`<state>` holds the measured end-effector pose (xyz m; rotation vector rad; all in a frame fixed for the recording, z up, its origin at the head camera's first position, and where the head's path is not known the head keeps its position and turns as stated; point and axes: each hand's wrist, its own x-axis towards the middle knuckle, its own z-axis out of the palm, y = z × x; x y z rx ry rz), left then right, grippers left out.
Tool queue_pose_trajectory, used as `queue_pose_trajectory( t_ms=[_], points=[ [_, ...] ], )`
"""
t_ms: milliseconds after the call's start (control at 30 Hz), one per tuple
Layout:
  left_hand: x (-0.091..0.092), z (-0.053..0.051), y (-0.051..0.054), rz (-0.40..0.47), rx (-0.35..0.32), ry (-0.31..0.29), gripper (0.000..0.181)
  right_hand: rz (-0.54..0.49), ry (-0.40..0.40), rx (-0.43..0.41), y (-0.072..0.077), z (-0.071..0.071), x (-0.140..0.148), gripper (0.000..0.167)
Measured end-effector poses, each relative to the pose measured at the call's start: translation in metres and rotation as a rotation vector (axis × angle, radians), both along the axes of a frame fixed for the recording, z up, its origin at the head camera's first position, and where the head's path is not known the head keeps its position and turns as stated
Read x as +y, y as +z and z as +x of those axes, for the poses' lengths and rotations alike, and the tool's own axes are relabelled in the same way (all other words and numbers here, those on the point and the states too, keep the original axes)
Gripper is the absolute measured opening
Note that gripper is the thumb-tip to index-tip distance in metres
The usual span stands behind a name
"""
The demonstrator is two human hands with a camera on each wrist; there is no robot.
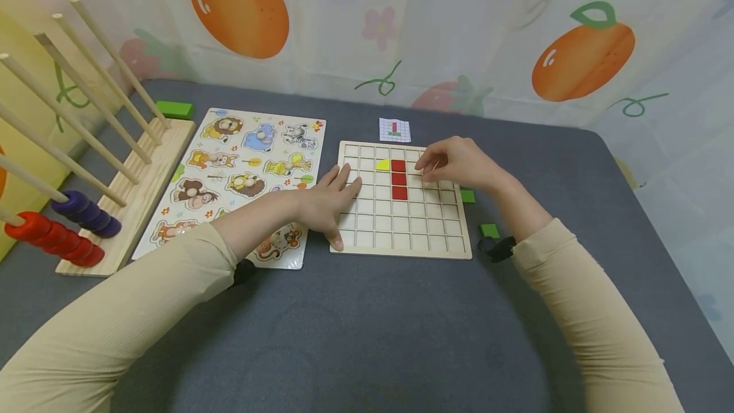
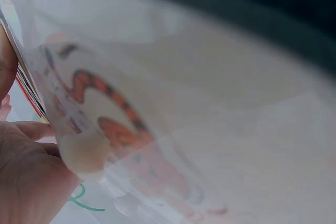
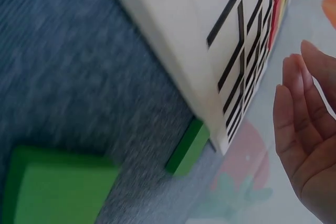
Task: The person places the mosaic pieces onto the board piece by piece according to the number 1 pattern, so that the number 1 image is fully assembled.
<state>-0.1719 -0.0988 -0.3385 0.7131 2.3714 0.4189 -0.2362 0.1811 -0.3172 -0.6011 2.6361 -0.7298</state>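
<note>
Wooden grid board lies mid-table on dark blue-grey cloth. Clock directions: head view, board as centre. Wooden bead stand well apart at 9 o'clock, with red beads and navy beads; head view only. Animal knob puzzle, also 9, between stand and board; left wrist view, blurry, adds a close tiger and pale knob.

Left hand on board's 9 o'clock edge, fingers spread wide, holding nothing. Right hand at 2 o'clock over board, fingertips drawn in, narrow; can't tell if a piece is pinched. Right wrist view gives its inner side, fingers curved.

Pattern card just beyond board at 12, red and green design. Upper green block just beside board at 3; lower green block nearer 4; right wrist view shows their thickness. Red tiles: column of three, toward 12 on board. Yellow tile beside the top red, its 9 o'clock side.
</note>
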Motion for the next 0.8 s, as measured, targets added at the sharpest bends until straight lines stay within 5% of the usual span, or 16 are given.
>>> queue_pose_trajectory(
  t_ms=[800],
  points=[
    [0.000, 0.000, 0.000, -0.002, -0.005, 0.003, 0.123, 0.026, -0.128, -0.041, -0.004, -0.008, 0.067, 0.025]
  ],
)
